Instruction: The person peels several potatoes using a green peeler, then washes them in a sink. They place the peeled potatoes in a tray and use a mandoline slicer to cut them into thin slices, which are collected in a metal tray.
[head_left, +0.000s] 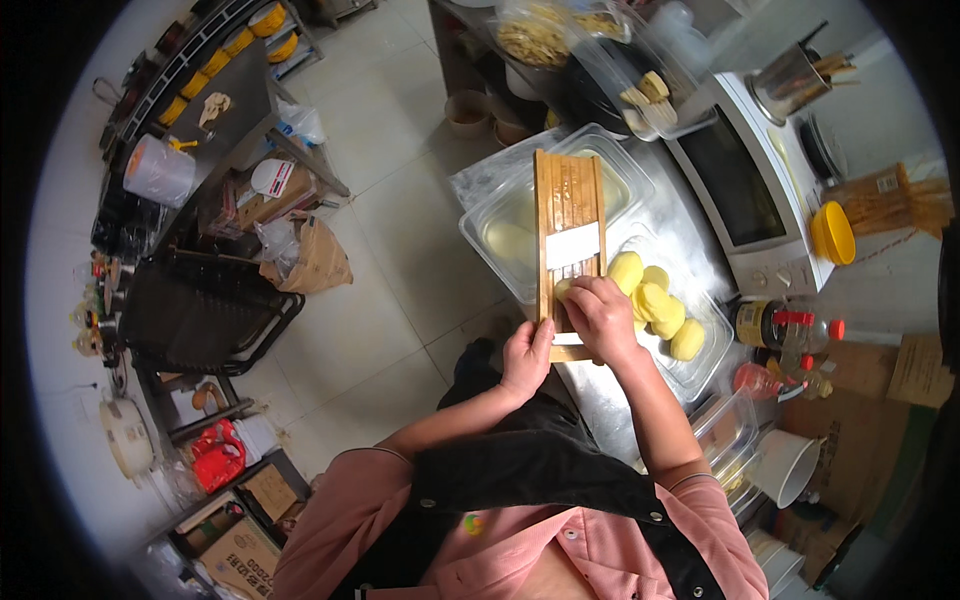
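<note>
A wooden mandoline slicer (571, 191) with a white plate across its middle lies over a clear plastic tub (480, 225) that holds liquid and pale slices. My left hand (526, 358) grips the near left edge of the slicer, thumb on top. My right hand (600, 315) presses a peeled potato (562, 290) against the board just below the white plate; the fingers cover most of it. To the right, several peeled potatoes (655, 304) sit piled in a second clear tray (709, 352) on the steel table (592, 390).
Right of the trays stands a white microwave (739, 180), with a yellow bowl (834, 232) and bottles (795, 330) near it. A clear container (660, 97) with food pieces is at the far end. Across the tiled floor (390, 247) are a black chair (202, 315) and a paper bag (319, 259).
</note>
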